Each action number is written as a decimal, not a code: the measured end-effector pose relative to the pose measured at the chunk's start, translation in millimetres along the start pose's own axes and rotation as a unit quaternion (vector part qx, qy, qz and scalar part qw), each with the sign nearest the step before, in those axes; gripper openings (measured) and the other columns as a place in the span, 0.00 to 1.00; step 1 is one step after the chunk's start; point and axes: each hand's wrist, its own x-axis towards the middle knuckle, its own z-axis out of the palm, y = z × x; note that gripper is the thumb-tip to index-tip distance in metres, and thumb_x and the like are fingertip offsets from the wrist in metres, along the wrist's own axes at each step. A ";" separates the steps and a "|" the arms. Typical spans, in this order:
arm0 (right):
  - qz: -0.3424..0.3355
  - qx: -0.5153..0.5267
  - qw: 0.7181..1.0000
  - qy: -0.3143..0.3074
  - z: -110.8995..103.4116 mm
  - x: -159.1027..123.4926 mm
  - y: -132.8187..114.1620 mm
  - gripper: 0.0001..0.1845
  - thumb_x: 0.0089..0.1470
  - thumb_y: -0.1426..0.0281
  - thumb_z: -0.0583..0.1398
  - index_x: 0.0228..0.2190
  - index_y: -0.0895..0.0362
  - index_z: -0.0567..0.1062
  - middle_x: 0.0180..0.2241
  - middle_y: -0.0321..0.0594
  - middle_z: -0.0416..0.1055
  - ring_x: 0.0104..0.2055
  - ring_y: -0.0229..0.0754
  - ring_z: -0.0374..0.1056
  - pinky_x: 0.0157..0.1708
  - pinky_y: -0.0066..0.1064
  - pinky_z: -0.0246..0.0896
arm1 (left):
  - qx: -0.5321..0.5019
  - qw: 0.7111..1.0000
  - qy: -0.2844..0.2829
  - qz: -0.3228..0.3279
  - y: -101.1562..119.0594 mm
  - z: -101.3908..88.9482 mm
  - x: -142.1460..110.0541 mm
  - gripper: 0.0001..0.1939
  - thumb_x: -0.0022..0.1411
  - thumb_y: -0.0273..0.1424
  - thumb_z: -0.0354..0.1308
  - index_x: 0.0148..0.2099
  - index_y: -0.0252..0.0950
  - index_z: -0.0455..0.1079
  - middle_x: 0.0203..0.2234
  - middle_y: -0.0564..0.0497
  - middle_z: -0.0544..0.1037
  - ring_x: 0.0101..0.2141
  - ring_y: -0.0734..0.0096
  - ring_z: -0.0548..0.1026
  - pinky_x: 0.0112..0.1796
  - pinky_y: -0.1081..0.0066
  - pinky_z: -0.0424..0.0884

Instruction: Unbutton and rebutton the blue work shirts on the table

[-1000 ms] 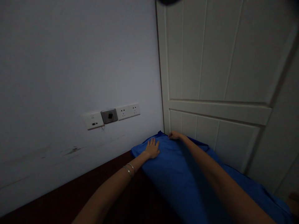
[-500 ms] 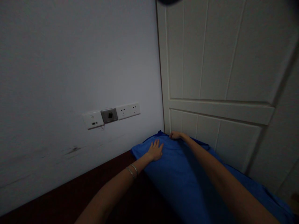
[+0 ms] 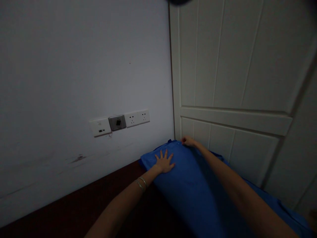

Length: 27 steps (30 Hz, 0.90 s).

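Note:
A large blue cloth (image 3: 185, 185), smooth on top and bunched along its far and right edges, lies in the corner on a dark reddish-brown surface. My left hand (image 3: 164, 163) presses flat on it near the far end, fingers spread, with two thin silver bracelets (image 3: 141, 183) on the wrist. At the cloth's far edge, close to the corner, my right hand (image 3: 189, 141) is closed, thumb and fingers together. It appears to pinch the edge, though the fingertips are small and dim. The right forearm crosses over the cloth.
On the left stands a scuffed white wall (image 3: 74, 82) with a row of sockets (image 3: 137, 118) and a grey cover plate (image 3: 117, 123). A white panelled door (image 3: 232, 82) borders the cloth on the right. The dark reddish-brown surface (image 3: 99, 198) extends along the wall.
My left hand's fingers have spread wider on the cloth. My right hand has shifted slightly right and up along the far edge, still closed. The view has moved a little.

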 end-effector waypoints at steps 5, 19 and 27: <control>0.014 -0.051 0.997 0.055 23.2 -22.3 -15.9 0.19 0.44 0.81 0.54 0.42 0.63 0.69 0.40 0.50 0.69 0.43 0.44 0.65 0.40 0.29 0.56 | -0.030 0.998 -0.058 -0.024 -1.0 1.2 3.1 0.37 0.53 0.57 0.30 0.62 0.47 0.38 0.61 0.44 0.35 0.57 0.37 0.40 0.46 0.35 0.43; -0.301 -0.035 0.951 0.070 51.6 -216.5 -150.9 0.32 0.52 0.58 0.51 0.56 0.56 0.53 0.60 0.45 0.41 0.61 0.48 0.38 0.57 0.41 0.38 | 0.016 0.991 0.096 -0.093 -67.6 -6.5 -30.5 0.29 0.62 0.43 0.29 0.60 0.36 0.47 0.60 0.45 0.45 0.59 0.60 0.40 0.55 0.57 0.40; -0.295 -0.004 0.955 -0.043 82.5 -286.5 -164.5 0.40 0.50 0.53 0.50 0.59 0.56 0.40 0.61 0.46 0.30 0.62 0.50 0.29 0.58 0.47 0.30 | -0.020 0.977 0.070 -0.201 -48.3 7.2 -60.9 0.34 0.58 0.48 0.33 0.61 0.35 0.45 0.60 0.39 0.41 0.58 0.44 0.37 0.50 0.41 0.42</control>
